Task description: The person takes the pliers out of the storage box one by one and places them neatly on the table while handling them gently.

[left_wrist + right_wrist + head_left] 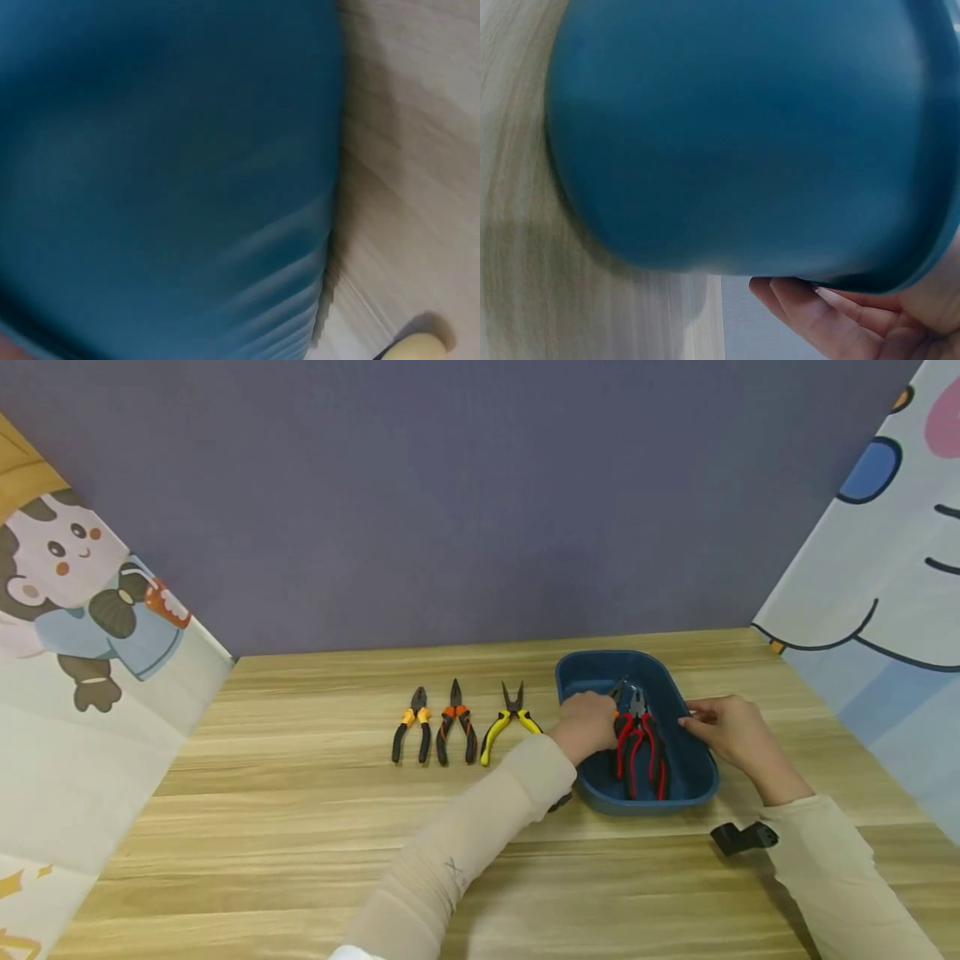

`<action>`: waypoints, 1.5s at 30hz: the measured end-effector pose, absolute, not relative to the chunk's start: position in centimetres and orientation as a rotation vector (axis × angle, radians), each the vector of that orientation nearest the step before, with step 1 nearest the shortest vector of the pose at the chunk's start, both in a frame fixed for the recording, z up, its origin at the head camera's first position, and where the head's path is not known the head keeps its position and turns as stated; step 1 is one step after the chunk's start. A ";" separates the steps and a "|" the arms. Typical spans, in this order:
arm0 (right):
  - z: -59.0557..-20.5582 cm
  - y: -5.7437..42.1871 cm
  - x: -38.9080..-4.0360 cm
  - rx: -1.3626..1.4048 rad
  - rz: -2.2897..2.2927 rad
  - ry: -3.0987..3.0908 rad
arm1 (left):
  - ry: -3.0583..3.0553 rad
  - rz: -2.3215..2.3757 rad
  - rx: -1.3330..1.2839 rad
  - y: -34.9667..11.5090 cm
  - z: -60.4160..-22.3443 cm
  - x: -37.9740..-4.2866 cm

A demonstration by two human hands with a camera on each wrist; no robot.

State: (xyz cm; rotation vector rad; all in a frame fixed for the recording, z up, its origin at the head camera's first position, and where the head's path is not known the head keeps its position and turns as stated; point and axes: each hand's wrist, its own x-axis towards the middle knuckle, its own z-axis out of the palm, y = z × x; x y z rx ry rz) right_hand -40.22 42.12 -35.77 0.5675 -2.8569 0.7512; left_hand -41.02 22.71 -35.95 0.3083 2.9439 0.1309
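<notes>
A blue plastic bin (643, 807) stands on the table, holding several pliers. Red-and-black pliers (634, 747) lie inside with their handles toward me. My left hand (588, 725) reaches over the near left rim into the bin, its fingers curled down and mostly hidden. Right beside those fingers show the dark jaws of another pair of pliers (618, 690); I cannot tell whether the hand grips it. My right hand (731, 731) pinches the bin's right rim, thumb at the edge. In the right wrist view its fingers (817, 319) lie under the rim.
Left of the bin, three pliers lie in a row: yellow-and-black ones (412, 727), orange-and-black ones (456, 724) and yellow long-nose ones (513, 717). A dark panel (480, 510) rises behind the wooden table (262, 827). Printed panels flank both sides.
</notes>
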 end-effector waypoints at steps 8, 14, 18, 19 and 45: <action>-35.6 41.9 -40.2 0.566 0.751 -2.862 | 2.904 0.052 0.266 23.1 -36.4 -41.4; -35.7 42.0 -40.3 0.560 0.757 -2.845 | 2.888 0.061 0.281 23.2 -36.5 -41.9; -35.7 42.0 -40.4 0.569 0.763 -2.836 | 2.866 0.039 0.246 23.5 -36.5 -42.1; -35.7 42.0 -40.4 0.571 0.760 -2.834 | 2.862 0.031 0.236 23.5 -36.5 -42.2; -35.8 42.1 -40.3 0.558 0.745 -2.855 | 2.857 -0.025 0.190 23.8 -36.7 -42.6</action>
